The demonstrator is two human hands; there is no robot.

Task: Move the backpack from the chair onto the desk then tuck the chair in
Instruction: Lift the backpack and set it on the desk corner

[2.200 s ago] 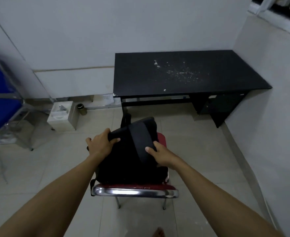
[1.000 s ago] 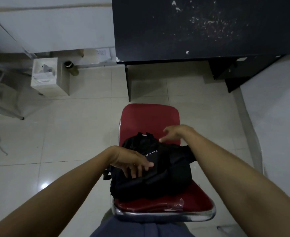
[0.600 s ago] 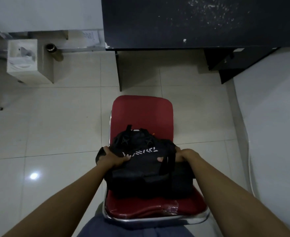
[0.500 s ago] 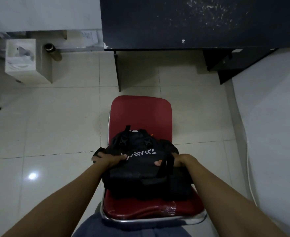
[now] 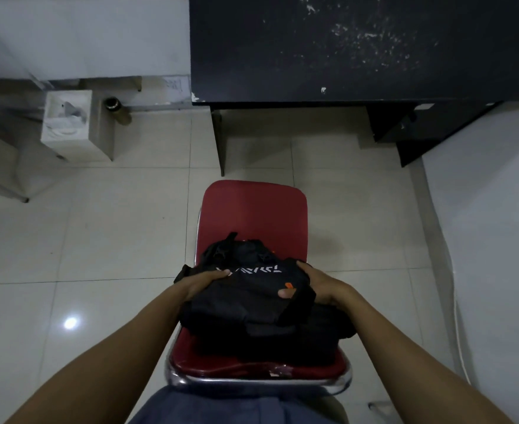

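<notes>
At frame centre, the left hand (image 5: 201,281) and right hand (image 5: 316,284) clasp the black backpack (image 5: 258,304) by its sides. It rests on the red chair (image 5: 253,209), with the black table (image 5: 344,47) at upper right.

Both hands' grip (image 5: 201,281) (image 5: 319,286) closed.

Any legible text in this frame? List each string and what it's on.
White lettering on the black fabric backpack: upside down to the camera and blurred, not readable.
Paper sheet against the wall: marks too small to read.
White cardboard box: no readable text.
</notes>
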